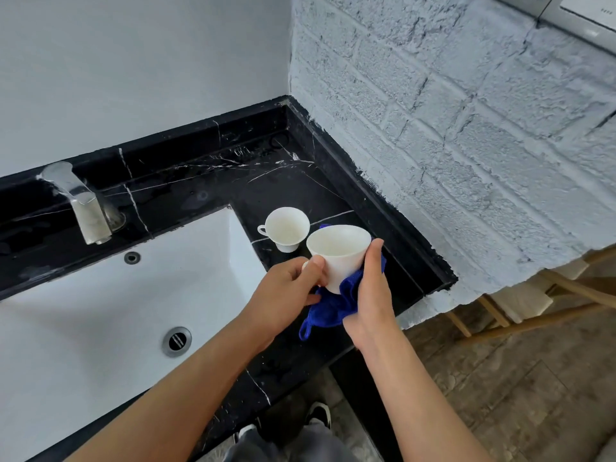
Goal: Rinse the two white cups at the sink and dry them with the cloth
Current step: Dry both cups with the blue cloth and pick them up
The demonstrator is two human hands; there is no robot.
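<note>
I hold one white cup point(338, 251) upright above the black counter, to the right of the sink. My left hand point(291, 288) pinches its handle, which the fingers hide. My right hand point(368, 295) wraps a blue cloth point(333, 306) around the cup's lower right side and base. A corner loop of the cloth hangs down below my hands. The second white cup point(286, 228) stands upright on the counter just behind, its handle pointing left, untouched.
The white sink point(100, 311) with its drain lies to the left, and a chrome tap point(85, 208) stands behind it. The black marble counter point(233, 181) ends at a raised edge against the white brick wall point(466, 128). Wooden chair legs point(533, 311) stand at the right.
</note>
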